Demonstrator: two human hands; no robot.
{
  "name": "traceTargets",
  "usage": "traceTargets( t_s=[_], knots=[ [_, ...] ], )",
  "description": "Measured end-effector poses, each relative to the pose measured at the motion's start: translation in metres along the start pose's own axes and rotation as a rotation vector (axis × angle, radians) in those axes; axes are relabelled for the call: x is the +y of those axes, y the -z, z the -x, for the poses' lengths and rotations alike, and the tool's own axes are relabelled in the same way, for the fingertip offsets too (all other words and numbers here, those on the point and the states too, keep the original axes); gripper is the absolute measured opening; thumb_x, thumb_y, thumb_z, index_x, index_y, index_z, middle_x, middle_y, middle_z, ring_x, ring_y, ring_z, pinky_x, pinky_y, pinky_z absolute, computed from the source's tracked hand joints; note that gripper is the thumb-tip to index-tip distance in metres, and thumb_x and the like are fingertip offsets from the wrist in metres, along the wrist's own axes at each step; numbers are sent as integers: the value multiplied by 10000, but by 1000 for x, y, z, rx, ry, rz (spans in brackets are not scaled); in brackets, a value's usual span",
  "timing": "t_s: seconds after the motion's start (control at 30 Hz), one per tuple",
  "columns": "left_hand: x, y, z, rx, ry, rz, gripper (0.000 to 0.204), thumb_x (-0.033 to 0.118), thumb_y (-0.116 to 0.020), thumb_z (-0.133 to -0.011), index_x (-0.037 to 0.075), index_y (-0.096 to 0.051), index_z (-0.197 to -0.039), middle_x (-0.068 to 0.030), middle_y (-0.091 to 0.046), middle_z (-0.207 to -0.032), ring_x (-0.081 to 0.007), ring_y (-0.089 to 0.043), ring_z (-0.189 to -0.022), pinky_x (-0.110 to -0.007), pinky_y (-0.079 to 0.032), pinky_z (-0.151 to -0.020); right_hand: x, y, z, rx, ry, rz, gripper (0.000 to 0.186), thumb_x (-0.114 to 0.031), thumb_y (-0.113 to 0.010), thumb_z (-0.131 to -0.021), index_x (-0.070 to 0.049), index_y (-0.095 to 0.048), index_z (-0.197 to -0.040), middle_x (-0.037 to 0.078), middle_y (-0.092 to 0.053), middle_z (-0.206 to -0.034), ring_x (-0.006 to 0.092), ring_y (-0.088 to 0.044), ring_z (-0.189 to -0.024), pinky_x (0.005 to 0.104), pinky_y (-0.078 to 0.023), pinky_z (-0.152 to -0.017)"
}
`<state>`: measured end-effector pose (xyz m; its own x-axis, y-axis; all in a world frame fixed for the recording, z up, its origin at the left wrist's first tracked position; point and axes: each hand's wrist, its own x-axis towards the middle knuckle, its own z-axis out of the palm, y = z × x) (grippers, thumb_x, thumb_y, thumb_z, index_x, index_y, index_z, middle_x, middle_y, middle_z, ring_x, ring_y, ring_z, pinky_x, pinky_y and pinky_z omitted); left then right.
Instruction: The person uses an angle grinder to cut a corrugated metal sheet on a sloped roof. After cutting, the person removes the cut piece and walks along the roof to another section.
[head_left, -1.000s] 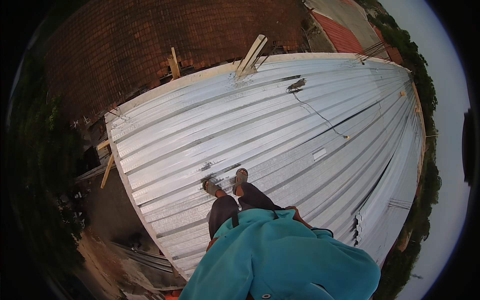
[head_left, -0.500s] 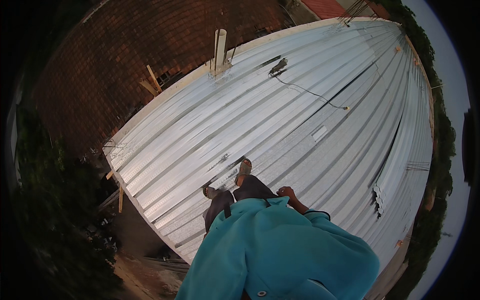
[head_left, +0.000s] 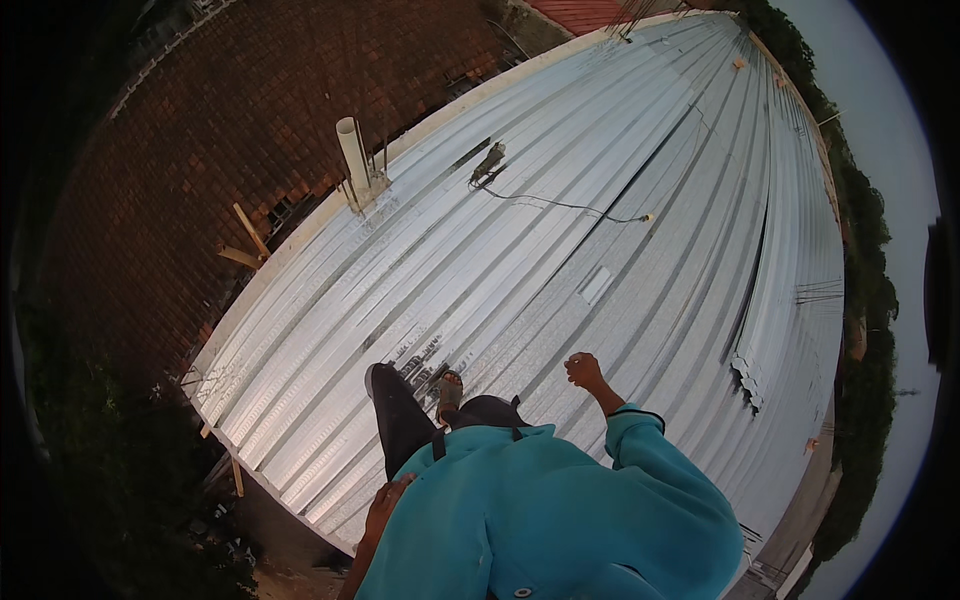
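Note:
My right hand [head_left: 585,371] hangs forward of the teal shirt [head_left: 560,500], over the ribbed metal sheeting [head_left: 380,300]. Its fingers are curled in, and nothing shows in them. Down at the shirt's left side is my left hand [head_left: 386,503], close to the cloth; its fingers are partly hidden, so their pose is unclear. My legs are in dark trousers [head_left: 394,425], mid-stride. One sandalled foot [head_left: 450,390] is on the sheeting. Farther off lies a dark power tool [head_left: 488,163] with a cord [head_left: 560,203] ending in a yellowish plug [head_left: 647,217].
A pale pipe [head_left: 352,155] stands upright among thin rods at the left edge. Beyond that edge is a brown tiled roof [head_left: 250,110]. A white rectangular piece [head_left: 595,286] lies ahead. Stacked ribbed sheets [head_left: 747,380] are at right. Wooden pieces [head_left: 250,235] stick out at the left edge.
I have stepped forward, so the tool, pipe and white piece appear nearer and shifted left. My right hand has swung out from my body; my left hand has come into view.

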<state>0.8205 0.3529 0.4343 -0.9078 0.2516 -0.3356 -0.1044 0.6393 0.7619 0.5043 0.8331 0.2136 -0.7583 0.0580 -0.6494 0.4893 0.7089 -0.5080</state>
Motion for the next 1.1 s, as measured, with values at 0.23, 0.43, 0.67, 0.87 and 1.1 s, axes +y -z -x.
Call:
traceTargets(
  t_s=[0.23, 0.43, 0.67, 0.87, 1.1],
  knots=[
    [-93, 151, -110, 700, 300, -205, 662, 247, -735, -860, 33, -425, -1405, -251, -410, -1458, -438, -408, -1338, -550, -363, -1068, -80, 29, -86, 160, 163, 292, 375, -340, -657, -836, -27, -691, -1040, 188, -681, -1084, 367, -626, -1072, 462, -503, -920],
    [-112, 356, -323, 959, 177, -41, 676, 277, -629, -953, 21, -319, -1496, -222, -346, -1515, -383, -334, -1410, -577, -307, -1133, -170, 3, -114, 234, 151, 261, 380, -338, -637, -843, -40, -693, -1071, 189, -680, -1108, 371, -627, -1079, 463, -500, -934],
    [-96, 505, -524, 1012, 44, 113, 851, 489, -606, -930, 50, -205, -1539, -252, -195, -1570, -415, -235, -1451, -603, -307, -1150, -209, -39, -112, 240, 26, 212, 386, -351, -643, -846, -61, -696, -1094, 171, -677, -1146, 357, -626, -1096, 459, -496, -952],
    [-139, 544, -608, 769, 135, 241, 863, 573, -584, -914, 30, -282, -1514, -261, -338, -1506, -403, -355, -1398, -569, -396, -1097, -208, -77, -91, 285, -128, 109, 415, -365, -663, -832, -50, -696, -1101, 197, -676, -1134, 361, -631, -1086, 464, -501, -942],
    [-162, 527, -649, 663, 221, 431, 631, 532, -544, -964, -28, -603, -1248, -202, -651, -1096, -289, -621, -1016, -476, -466, -934, -175, -131, -40, 341, -130, -18, 377, -328, -677, -836, 12, -717, -993, 177, -713, -749, 281, -718, -714, 406, -571, -740]
  ],
)
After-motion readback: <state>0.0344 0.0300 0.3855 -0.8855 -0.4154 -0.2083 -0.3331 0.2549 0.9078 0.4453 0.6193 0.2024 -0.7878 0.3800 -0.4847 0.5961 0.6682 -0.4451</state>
